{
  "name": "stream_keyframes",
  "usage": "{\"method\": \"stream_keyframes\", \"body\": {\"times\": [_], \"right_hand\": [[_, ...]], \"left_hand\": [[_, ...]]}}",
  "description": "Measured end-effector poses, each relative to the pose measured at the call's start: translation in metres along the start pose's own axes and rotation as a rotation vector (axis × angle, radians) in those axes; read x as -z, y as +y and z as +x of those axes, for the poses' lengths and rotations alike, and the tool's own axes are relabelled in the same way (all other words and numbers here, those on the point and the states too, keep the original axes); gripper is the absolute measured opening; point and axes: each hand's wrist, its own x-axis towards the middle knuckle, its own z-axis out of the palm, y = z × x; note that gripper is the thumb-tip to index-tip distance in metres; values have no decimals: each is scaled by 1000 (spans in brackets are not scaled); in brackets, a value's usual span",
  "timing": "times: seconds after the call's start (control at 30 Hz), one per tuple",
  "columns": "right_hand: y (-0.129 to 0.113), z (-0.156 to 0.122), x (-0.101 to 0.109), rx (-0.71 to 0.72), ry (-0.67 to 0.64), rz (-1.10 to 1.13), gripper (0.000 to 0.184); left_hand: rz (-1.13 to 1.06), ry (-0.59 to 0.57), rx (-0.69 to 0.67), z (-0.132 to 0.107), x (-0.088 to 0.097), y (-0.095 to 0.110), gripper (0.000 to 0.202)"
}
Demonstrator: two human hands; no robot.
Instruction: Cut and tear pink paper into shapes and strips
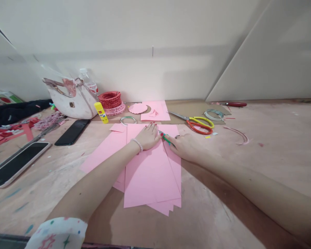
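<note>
My left hand point(149, 136) lies flat with its fingers stretched out on the top part of a stack of pink paper sheets point(145, 180). A beaded bracelet is on that wrist. My right hand point(182, 145) is closed around a slim green pen-like tool point(166, 139). The tool's grey pointed tip is angled to the upper left, close beside my left hand and over the paper. Whether the tip touches the paper I cannot tell. Several sheets overlap unevenly, and toothed corners stick out at the near end. A small pink paper piece point(118, 128) lies at the stack's upper left.
Behind the paper lie scissors point(199, 124), a scalloped pink disc point(138, 108), a pink sheet point(162, 107), cardboard point(190, 108), and tape rolls point(214, 114). Leftward are red rings point(110, 100), a glue stick point(101, 112), a handbag point(75, 102), a bottle, and two phones point(72, 132). A red-handled tool point(235, 104) lies right.
</note>
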Motion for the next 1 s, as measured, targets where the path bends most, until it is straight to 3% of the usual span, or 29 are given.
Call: {"method": "stream_keyframes", "body": {"times": [1.0], "right_hand": [[0, 11, 12, -43, -55, -3, 48]], "left_hand": [[8, 41, -4, 0, -1, 0, 62]]}}
